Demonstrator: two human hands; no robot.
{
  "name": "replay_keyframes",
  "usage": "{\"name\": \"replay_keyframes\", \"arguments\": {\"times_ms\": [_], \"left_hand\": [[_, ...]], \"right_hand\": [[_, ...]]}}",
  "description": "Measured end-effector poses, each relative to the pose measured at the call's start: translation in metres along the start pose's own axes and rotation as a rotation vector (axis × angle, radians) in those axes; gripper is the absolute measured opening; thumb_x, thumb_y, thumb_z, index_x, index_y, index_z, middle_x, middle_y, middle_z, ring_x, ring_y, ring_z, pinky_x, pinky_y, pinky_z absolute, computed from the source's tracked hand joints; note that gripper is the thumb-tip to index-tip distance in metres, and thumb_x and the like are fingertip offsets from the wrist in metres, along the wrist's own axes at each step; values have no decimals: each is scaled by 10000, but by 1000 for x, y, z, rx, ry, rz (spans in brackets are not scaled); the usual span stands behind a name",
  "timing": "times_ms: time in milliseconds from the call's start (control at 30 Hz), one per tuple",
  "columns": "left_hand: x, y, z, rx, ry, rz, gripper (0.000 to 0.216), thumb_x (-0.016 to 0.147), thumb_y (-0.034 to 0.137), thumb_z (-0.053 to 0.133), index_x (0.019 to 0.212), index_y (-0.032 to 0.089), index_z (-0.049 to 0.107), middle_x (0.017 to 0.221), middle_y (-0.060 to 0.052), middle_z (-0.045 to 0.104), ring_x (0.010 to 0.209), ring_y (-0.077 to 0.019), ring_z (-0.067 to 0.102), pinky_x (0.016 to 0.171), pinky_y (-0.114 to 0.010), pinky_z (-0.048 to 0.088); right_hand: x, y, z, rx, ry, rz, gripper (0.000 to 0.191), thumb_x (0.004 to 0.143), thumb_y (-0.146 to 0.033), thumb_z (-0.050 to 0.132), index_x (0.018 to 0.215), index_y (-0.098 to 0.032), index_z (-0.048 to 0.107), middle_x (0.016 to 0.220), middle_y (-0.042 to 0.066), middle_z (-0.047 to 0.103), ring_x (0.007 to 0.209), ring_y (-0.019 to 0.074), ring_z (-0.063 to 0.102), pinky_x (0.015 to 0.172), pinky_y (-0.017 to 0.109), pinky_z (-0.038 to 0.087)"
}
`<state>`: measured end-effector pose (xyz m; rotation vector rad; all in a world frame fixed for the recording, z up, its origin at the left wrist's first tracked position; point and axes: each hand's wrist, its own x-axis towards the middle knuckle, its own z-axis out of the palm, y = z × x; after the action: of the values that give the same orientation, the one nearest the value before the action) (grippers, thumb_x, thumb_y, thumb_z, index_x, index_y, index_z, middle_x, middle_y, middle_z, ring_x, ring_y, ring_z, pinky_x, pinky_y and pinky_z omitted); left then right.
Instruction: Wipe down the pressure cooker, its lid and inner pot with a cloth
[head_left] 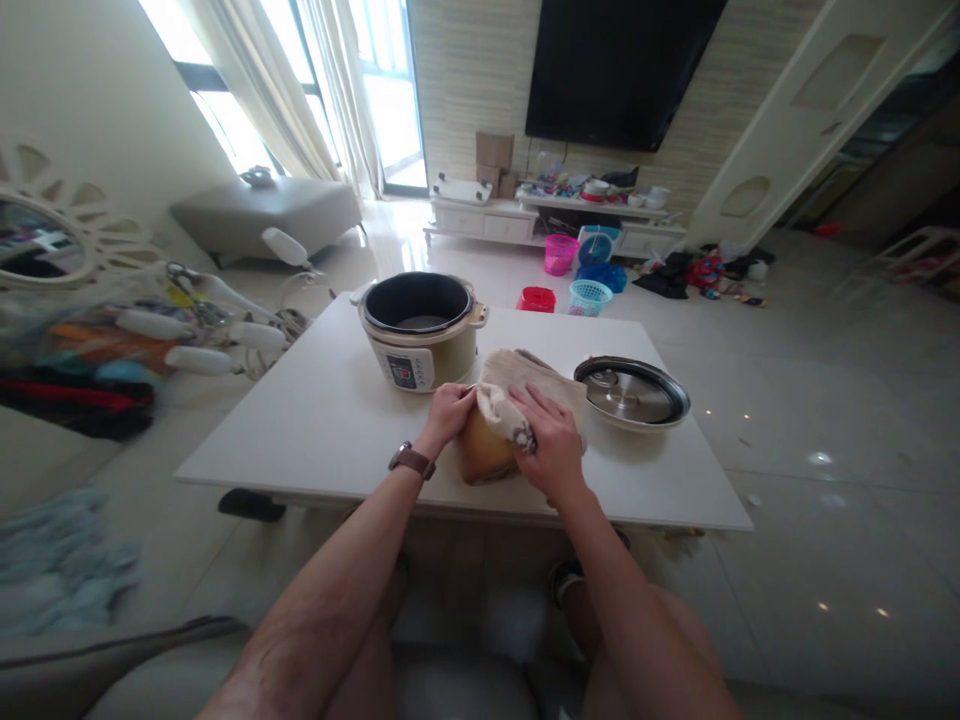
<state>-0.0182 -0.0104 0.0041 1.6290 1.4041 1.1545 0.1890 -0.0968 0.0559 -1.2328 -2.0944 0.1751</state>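
On the white table, a beige cloth (536, 378) is draped and bunched over a smooth yellow-brown object (484, 450) whose kind I cannot make out. My left hand (450, 412) pinches the left upper edge of this object, close to the cloth. The fingers of my right hand (551, 440) curve over the cloth and press it against the object. Just behind my left hand stands an electric pressure cooker (405, 365), lidless, its dark inner pot (418, 305) showing. To the right of the cloth lies the round metal lid (634, 395), inner side up.
The white table (300, 430) has its near edge in front of my knees. Beyond it, a pink basket (561, 254), a red container (537, 299) and a light-blue basket (590, 296) stand on the tiled floor. A floor lamp (225, 295) is at left.
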Motion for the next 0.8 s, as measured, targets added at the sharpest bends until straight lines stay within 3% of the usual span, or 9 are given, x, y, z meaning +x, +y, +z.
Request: {"name": "replay_keyframes", "arguments": {"times_ms": [200,367,467,633,800], "left_hand": [[-5,-15,2,-110,43,-45,705,840,794,589,518,227,321,552,35,264,558,-97,224,546,-305,154],[-10,-41,-2,-189,36,-62,722,808,884,523,545,243,320,573,34,285,589,-112,240,559,-299,186],[-9,-42,-8,-198,13,-30,673,828,846,527,595,232,378,617,20,364,639,-133,310,596,-292,259],[-4,-12,-12,-202,11,37,574,870,702,598,631,224,388,643,29,348,648,-132,304,593,-283,250],[-5,8,-8,-48,-34,11,606,849,687,654,564,201,431,596,29,331,599,-111,284,573,-302,176]], "right_hand": [[3,48,8,253,278,410,447,971,-473,607,1293,-205,763,1294,147,793,1239,366,721,1074,487,530],[-1,85,17,396,346,757,526,915,-629,585,1069,-181,813,1128,171,829,1162,404,744,1015,495,549],[-2,100,20,403,346,914,514,854,-631,602,983,-181,815,1074,174,834,1151,418,744,1001,498,557],[-2,106,25,401,368,925,509,829,-634,608,978,-193,816,1079,164,836,1155,411,744,992,486,569],[-3,99,25,386,350,907,537,841,-658,592,981,-187,808,1070,180,833,1140,415,745,991,499,560]]}}
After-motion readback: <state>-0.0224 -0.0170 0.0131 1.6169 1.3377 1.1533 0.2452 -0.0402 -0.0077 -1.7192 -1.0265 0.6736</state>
